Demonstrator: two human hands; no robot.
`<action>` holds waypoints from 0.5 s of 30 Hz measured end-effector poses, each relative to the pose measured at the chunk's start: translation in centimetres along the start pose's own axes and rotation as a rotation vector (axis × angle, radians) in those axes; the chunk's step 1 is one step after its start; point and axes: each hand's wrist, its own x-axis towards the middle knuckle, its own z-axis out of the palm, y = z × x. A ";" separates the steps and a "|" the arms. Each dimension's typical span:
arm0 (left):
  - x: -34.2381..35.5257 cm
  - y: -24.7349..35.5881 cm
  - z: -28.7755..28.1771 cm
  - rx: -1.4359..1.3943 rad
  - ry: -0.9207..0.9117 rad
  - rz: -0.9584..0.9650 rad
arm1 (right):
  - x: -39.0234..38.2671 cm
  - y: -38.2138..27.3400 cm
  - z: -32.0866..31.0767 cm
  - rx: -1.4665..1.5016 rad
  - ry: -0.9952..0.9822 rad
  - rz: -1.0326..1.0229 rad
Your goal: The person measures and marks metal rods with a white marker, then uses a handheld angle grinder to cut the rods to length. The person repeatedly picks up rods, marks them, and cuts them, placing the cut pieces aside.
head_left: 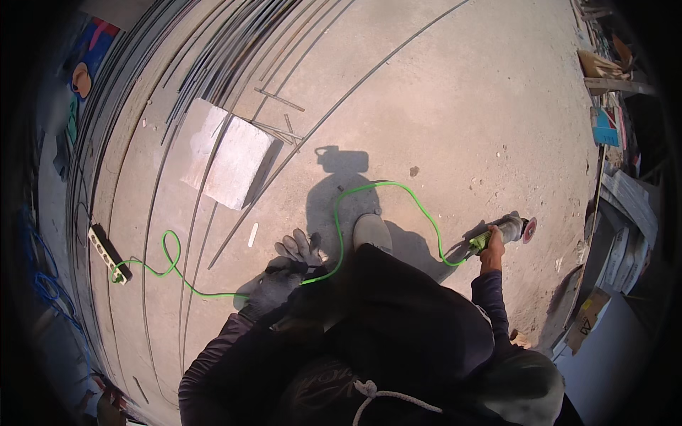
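Observation:
My left hand (268,292), in a grey work glove, is closed at the left of my legs. A second grey glove (298,246) sticks out ahead of it, its dark cuff seeming to lie in my fingers, which are mostly in shadow. Passing behind this hand is a green power cord (213,293). Out to the right, my bare right hand (491,255) is wrapped round the body of an angle grinder (509,228), held low near the floor. The reddish disc (529,230) faces right, away from me. From the grinder's rear, the cord loops past my shoe (372,231).
A white power strip (105,254) at the left takes the cord's other end. Long steel rods (213,57) run along the left, some beside or over a pale block (231,153). Short rod pieces (279,99) lie beyond it. Panels and boards (625,227) line the right edge.

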 end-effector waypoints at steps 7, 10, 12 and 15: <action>-13.4 -0.8 -8.3 0.201 -0.433 -0.343 | 6.5 4.6 -1.1 -0.030 -0.196 0.009; -15.2 -1.4 -6.0 0.299 -0.587 -0.408 | 7.2 4.9 -1.5 -0.173 -0.232 0.030; -14.3 -0.7 -6.0 0.233 -0.450 -0.482 | 4.3 3.9 -0.8 -0.547 0.069 -0.132; -10.7 1.7 -11.6 0.100 -0.130 -0.427 | -2.4 2.9 1.7 -0.690 0.267 -0.732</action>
